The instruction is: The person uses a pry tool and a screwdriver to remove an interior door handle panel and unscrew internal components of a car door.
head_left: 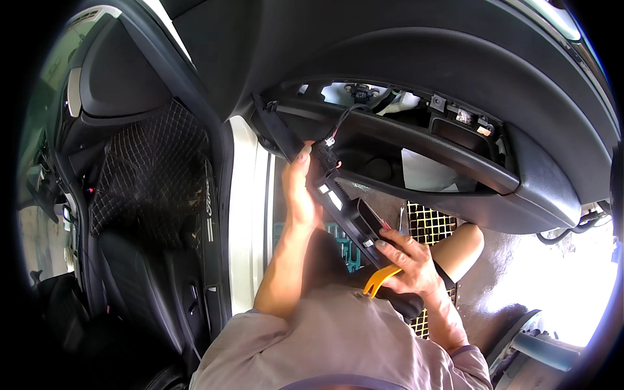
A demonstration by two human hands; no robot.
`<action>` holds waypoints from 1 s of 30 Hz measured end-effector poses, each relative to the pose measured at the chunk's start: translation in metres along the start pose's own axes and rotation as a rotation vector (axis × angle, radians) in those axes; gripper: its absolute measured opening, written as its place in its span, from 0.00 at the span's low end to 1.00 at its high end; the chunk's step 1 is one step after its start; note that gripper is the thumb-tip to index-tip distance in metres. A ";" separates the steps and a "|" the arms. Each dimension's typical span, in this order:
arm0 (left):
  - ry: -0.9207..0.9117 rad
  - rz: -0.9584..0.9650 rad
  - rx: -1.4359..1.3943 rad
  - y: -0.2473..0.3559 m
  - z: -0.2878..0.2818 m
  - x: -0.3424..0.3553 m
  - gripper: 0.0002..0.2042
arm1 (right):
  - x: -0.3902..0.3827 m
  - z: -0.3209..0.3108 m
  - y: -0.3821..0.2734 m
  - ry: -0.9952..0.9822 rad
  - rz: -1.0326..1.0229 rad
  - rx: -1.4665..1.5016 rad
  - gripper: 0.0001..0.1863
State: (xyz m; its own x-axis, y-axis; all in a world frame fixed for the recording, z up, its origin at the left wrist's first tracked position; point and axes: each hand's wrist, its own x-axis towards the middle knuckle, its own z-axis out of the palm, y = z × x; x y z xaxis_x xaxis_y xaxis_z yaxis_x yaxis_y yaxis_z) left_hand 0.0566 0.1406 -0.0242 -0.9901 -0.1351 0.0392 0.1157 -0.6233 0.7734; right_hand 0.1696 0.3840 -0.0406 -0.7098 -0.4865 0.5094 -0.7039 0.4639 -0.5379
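Note:
A long black plastic trim panel (pixel 344 208) lies diagonally in front of me, detached along most of its length from the door card (pixel 533 143). A wire harness with a white connector (pixel 330 140) runs from it into the door's opening. My left hand (pixel 302 192) is wrapped round the panel near its middle, thumb beside the connectors. My right hand (pixel 409 266) holds the lower end, fingers on its switch area, along with a yellow pry tool (pixel 380 276). The exposed door opening (pixel 364 94) shows metal, clips and a fitting.
The car's interior, with a black seat (pixel 136 286) and white sill (pixel 244 260), is at the left. A white sheet (pixel 422 169) sits in the door pocket. Below are a teal plastic case (pixel 344 244), a yellow grid mat (pixel 422 218) and my bent leg. A blue-grey cylindrical part (pixel 546 348) lies lower right.

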 end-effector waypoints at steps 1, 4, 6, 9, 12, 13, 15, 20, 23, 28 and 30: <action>-0.017 0.004 -0.015 0.001 -0.002 -0.002 0.20 | 0.008 -0.010 -0.003 -0.014 0.033 0.086 0.36; -0.013 0.241 0.144 -0.002 -0.003 -0.004 0.19 | 0.030 -0.034 -0.006 -0.029 0.038 0.046 0.26; -0.041 0.205 0.075 0.001 -0.003 -0.006 0.20 | 0.039 -0.035 0.004 0.093 0.035 -0.125 0.16; -0.055 0.220 0.065 0.009 0.003 -0.004 0.23 | 0.092 -0.051 -0.011 0.225 0.046 -0.092 0.14; -0.120 0.249 0.101 0.017 0.003 0.000 0.24 | 0.143 -0.061 -0.018 0.224 -0.001 -0.056 0.17; -0.143 0.260 0.113 0.022 0.004 0.001 0.25 | 0.155 -0.062 -0.016 0.195 -0.032 -0.056 0.18; -0.187 0.291 0.116 0.028 0.005 0.003 0.26 | 0.177 -0.055 -0.021 0.198 0.002 0.018 0.14; -0.267 0.349 0.217 0.034 -0.009 0.016 0.27 | 0.216 -0.053 -0.023 -0.035 0.139 0.129 0.15; -0.265 0.269 0.188 0.051 -0.002 0.014 0.27 | 0.238 -0.059 -0.024 -0.185 0.090 -0.024 0.12; -0.176 0.074 0.096 0.061 0.004 0.018 0.24 | 0.266 -0.070 -0.018 -0.458 0.385 0.099 0.11; -0.120 0.044 0.080 0.060 0.005 0.022 0.24 | 0.271 -0.070 -0.016 -0.446 0.441 0.211 0.11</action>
State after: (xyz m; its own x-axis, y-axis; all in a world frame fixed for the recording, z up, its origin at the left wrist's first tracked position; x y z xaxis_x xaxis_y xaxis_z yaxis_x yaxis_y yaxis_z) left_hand 0.0418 0.1038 0.0263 -0.9872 -0.0651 0.1455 0.1570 -0.5545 0.8172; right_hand -0.0137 0.2970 0.1532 -0.8197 -0.5655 -0.0912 -0.2976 0.5565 -0.7757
